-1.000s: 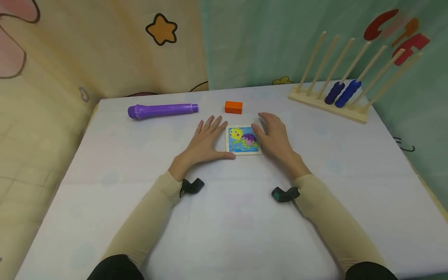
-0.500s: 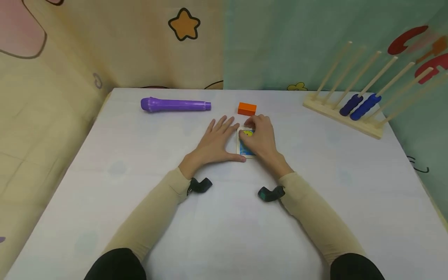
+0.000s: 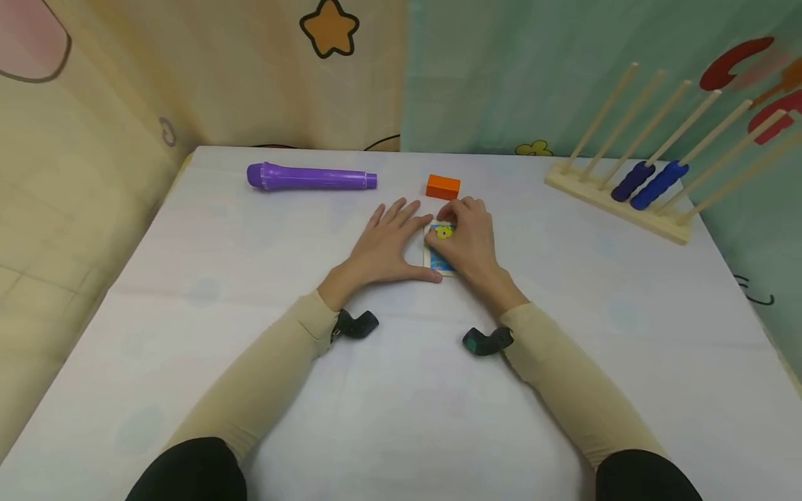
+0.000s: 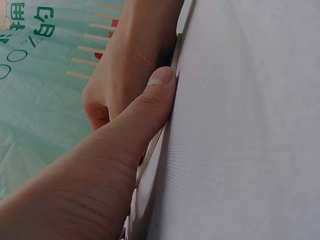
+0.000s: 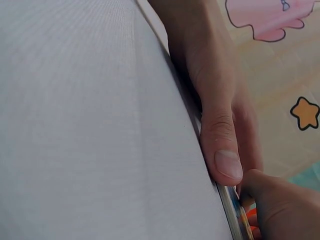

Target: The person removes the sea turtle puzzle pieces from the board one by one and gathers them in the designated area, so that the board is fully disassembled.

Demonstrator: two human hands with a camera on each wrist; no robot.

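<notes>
A small square turtle picture puzzle [image 3: 438,261] with a pale border lies flat on the white table. My left hand [image 3: 390,247] is spread with straight fingers, its index tip and thumb at the puzzle's left corners. In the right wrist view the left thumb [image 5: 220,150] rests along the puzzle's edge. My right hand [image 3: 468,236] covers the right part of the picture. Its thumb and index finger curl in around the turtle's yellow head [image 3: 444,232], and the other fingers are bent. The turtle's body is hidden under this hand.
Just behind the hands lies an orange block [image 3: 443,187]. A purple toy microphone [image 3: 311,178] is at the back left. At the back right stands a wooden peg rack [image 3: 617,204] with blue beads on two of its rods. Printed curtains border the table [image 3: 401,390].
My right hand has moved left over the puzzle, from its right edge to the turtle's head, and its fingers have curled in. The left hand keeps its place. The head view has shifted slightly.
</notes>
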